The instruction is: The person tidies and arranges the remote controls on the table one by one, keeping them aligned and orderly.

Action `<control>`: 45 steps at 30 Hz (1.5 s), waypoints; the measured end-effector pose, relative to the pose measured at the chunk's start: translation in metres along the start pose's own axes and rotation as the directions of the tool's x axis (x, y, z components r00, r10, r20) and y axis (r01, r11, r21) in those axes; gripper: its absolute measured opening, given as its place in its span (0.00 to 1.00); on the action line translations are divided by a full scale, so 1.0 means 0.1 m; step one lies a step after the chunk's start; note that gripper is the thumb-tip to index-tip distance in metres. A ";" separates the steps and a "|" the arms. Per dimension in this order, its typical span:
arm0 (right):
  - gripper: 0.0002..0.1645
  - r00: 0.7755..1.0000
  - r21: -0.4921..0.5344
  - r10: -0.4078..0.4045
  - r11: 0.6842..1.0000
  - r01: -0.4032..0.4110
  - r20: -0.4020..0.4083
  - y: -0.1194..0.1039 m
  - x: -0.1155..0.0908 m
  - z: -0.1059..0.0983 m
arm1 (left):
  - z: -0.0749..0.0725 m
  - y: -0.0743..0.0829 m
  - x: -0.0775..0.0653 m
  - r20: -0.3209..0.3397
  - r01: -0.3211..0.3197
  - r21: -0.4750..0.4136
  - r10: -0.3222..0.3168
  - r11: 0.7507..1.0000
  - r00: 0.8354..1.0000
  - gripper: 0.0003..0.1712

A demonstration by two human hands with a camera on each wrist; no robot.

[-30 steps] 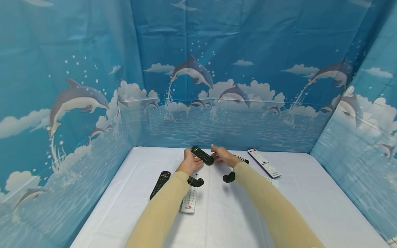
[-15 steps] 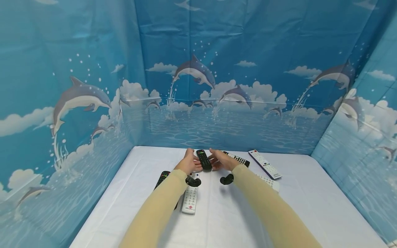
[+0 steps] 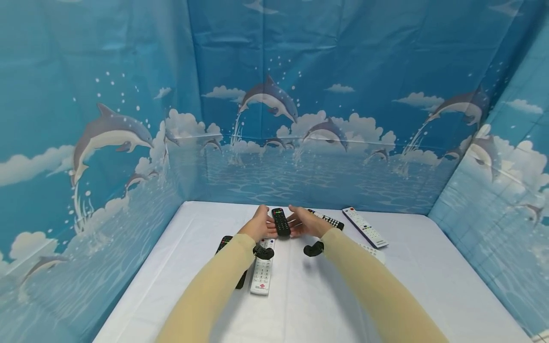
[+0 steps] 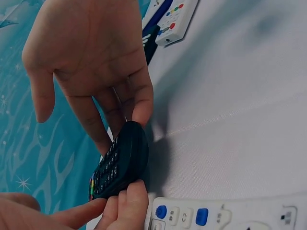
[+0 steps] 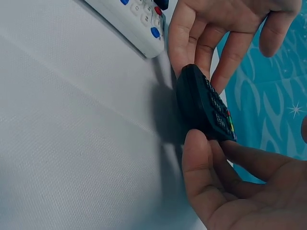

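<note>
One on each side, my left hand [image 3: 259,226] and my right hand [image 3: 306,223] are resting fingertips against the slim, round-ended black plastic remote control [image 3: 280,223]. Fingers are lying mostly straight, neither hand clenching; thumbs are standing clear of it. The remote is sitting between them toward the far edge of the table, buttons up, coloured keys pointing away from me. Whether its underside is touching the cloth, I cannot tell.

Handling, by my judgement: I am expecting a light, stiff shell, rather smooth, likely slippery under fingertips alone. The long side edges are offering the best hold, sparing the keys.

Farther out: a black remote with white keys [image 3: 328,218] is lying just beyond my right hand. A long white remote with a purple edge [image 3: 364,227] is slanting to its right; another white remote [image 3: 374,251] is partly hiding behind my pale yellow right sleeve [image 3: 369,281]. Nearer me, a long white remote with a red mark [image 3: 261,274] is lying beside a second black remote [image 3: 241,280], mostly covered by my pale yellow left sleeve [image 3: 214,286]. White cloth [image 3: 309,305] is spreading underneath everything; blue dolphin-printed curtain [image 3: 300,176] is hanging behind.
</note>
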State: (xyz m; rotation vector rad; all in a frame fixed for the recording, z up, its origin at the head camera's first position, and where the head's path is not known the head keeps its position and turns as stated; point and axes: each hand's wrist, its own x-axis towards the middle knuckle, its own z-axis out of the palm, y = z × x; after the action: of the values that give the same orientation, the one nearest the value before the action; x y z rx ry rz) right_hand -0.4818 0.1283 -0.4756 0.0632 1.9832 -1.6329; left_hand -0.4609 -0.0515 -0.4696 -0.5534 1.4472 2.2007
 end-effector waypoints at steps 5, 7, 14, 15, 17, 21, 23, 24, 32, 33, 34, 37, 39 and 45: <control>0.44 1.000 -0.006 -0.017 1.000 0.017 -0.003 -0.02 -0.05 0.00 | 0.02 -0.01 -0.05 0.013 -0.029 0.024 0.029 0.999 0.999 0.38; 0.45 1.000 0.000 -0.028 1.000 0.028 -0.006 -0.05 -0.08 0.00 | 0.03 0.00 -0.08 0.017 -0.052 0.037 0.051 0.998 0.999 0.38; 0.44 0.998 -0.016 -0.051 0.999 0.051 -0.036 -0.11 -0.17 0.01 | 0.06 0.04 -0.20 0.011 -0.076 0.049 0.076 0.996 0.997 0.36; 0.43 0.998 -0.018 -0.048 0.999 0.048 -0.038 -0.12 -0.18 0.02 | 0.06 0.04 -0.23 0.013 -0.077 0.055 0.076 0.996 0.997 0.36; 0.43 0.998 -0.012 -0.042 0.999 0.042 -0.038 -0.14 -0.22 0.02 | 0.08 0.06 -0.28 0.018 -0.085 0.067 0.084 0.994 0.996 0.36; 0.43 0.998 0.008 -0.041 0.999 0.042 -0.043 -0.19 -0.33 0.03 | 0.12 0.09 -0.38 0.029 -0.118 0.109 0.116 0.987 0.993 0.35; 0.42 0.998 0.016 -0.046 0.999 0.046 -0.045 -0.20 -0.38 0.04 | 0.12 0.10 -0.43 0.031 -0.132 0.131 0.129 0.983 0.991 0.35; 0.42 0.998 0.020 -0.047 0.999 0.048 -0.047 -0.21 -0.41 0.04 | 0.12 0.09 -0.44 0.034 -0.137 0.143 0.134 0.980 0.990 0.34; 0.39 0.997 0.014 -0.049 0.999 0.050 -0.061 -0.16 -0.63 0.16 | 0.08 -0.02 -0.57 0.045 -0.156 0.218 0.150 0.963 0.988 0.33; 0.39 0.997 0.010 -0.051 0.999 0.052 -0.059 -0.14 -0.66 0.17 | 0.07 -0.03 -0.59 0.045 -0.157 0.226 0.151 0.961 0.988 0.33; 0.38 0.997 0.009 -0.051 0.999 0.051 -0.059 -0.12 -0.68 0.18 | 0.07 -0.05 -0.62 0.050 -0.157 0.234 0.149 0.959 0.988 0.33; 0.37 0.997 0.027 -0.043 0.999 0.045 -0.062 -0.07 -0.76 0.20 | 0.09 -0.09 -0.71 0.073 -0.156 0.262 0.142 0.952 0.987 0.33; 0.36 0.997 0.034 -0.037 0.999 0.039 -0.062 -0.03 -0.81 0.20 | 0.11 -0.11 -0.76 0.091 -0.162 0.287 0.141 0.944 0.986 0.33; 0.35 0.997 0.069 -0.026 0.997 0.031 -0.076 0.06 -0.94 0.27 | 0.12 -0.18 -0.87 0.132 -0.173 0.326 0.136 0.929 0.982 0.33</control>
State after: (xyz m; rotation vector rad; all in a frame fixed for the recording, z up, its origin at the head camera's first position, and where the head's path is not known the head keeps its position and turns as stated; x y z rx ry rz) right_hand -0.3906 0.1342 -0.4413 0.1257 1.9907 -1.7420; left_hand -0.3801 -0.0470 -0.4302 -0.2067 1.8104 1.9944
